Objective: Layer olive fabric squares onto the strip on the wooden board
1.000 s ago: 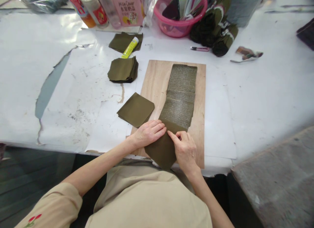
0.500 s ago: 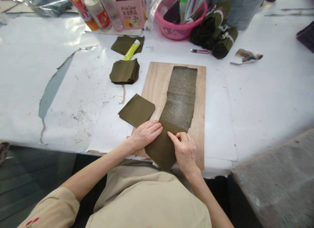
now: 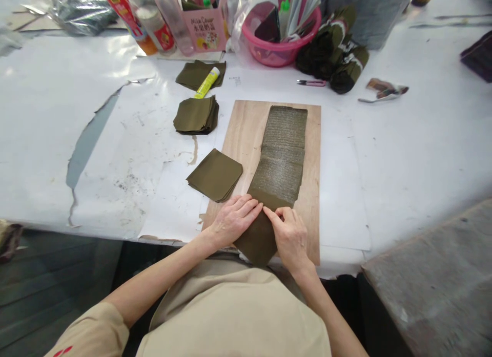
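Note:
A plain olive fabric piece (image 3: 257, 245) lies over the near end of a strip of olive fabric (image 3: 283, 162), whose upper part has a rough, whitish, shiny surface. My left hand (image 3: 235, 221) lies flat on the piece's left side, fingers stretched out and close together. At the right edge, my right hand (image 3: 289, 236) has its fingers curled around the piece, with the index finger pointing at the left fingertips. Beneath is a thin wooden board (image 3: 246, 124). One small stack of olive fabric pieces (image 3: 215, 173) overlaps the board's left edge.
Farther left sit another fabric stack (image 3: 195, 115) and a yellow glue stick (image 3: 207, 83) resting on more pieces. Behind are a pink basket (image 3: 274, 57), a pink box (image 3: 207, 32), bottles, dark yarn bundles (image 3: 348, 70) and pink-handled snips (image 3: 312, 83). The white table covering (image 3: 34, 142) is torn.
My left hand has slid slightly right and down along the fabric, its fingertips now meeting my right index finger. My right hand has barely moved. The whole view has shifted a little.

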Demonstrator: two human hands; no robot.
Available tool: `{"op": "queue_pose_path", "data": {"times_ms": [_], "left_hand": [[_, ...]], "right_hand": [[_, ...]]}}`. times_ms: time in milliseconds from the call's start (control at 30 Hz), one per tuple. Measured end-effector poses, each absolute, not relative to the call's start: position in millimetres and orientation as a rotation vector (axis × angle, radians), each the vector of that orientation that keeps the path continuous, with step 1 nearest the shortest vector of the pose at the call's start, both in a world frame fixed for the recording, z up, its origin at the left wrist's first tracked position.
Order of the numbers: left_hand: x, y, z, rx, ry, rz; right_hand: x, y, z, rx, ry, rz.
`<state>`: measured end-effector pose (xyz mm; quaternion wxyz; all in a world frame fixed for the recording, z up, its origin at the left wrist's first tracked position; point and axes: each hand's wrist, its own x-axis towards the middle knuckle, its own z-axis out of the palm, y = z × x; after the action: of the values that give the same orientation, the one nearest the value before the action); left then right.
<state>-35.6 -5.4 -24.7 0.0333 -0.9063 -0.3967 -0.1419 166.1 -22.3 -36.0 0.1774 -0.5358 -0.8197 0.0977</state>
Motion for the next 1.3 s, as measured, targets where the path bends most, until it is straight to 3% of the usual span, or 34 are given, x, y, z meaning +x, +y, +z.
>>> {"op": "queue_pose_path", "data": {"times_ms": [833,1300], "left_hand": [[-33.8,-2.5,-22.2,-2.86,-1.077,-0.26],[-29.2,3.7,-14.4,-2.961,-0.944,-0.144]], "right_hand": [[193.3,-35.1,-38.3,-1.5,-2.241,0.329],[198.2,-39.0,-37.7,-1.461,-2.321,0.182]]}}
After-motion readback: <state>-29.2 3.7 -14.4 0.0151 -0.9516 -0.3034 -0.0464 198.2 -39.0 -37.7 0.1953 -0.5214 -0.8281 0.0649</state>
